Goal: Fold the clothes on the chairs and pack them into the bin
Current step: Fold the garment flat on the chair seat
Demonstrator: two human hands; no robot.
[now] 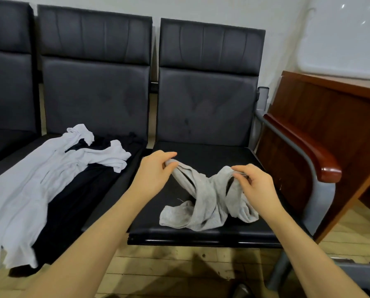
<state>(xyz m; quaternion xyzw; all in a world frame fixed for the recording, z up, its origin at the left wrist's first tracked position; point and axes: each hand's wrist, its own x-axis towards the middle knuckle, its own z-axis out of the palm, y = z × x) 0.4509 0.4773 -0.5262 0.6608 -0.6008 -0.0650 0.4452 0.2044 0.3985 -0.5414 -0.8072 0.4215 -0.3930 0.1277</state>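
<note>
Barely begun: both hands, left hand [156, 171] and right hand [255, 186], pinch the twisted grey garment [203, 203]; white garment [50, 179] and black garment [81, 190] lie unfolded.

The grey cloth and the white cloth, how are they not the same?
The grey cloth is held up by the left hand and the right hand; nobody touches the white cloth. The grey cloth is on the right seat; the white cloth is on the middle seat, over a black garment. The grey looks smaller and twisted; the white is spread long. Both are unfolded.
</note>
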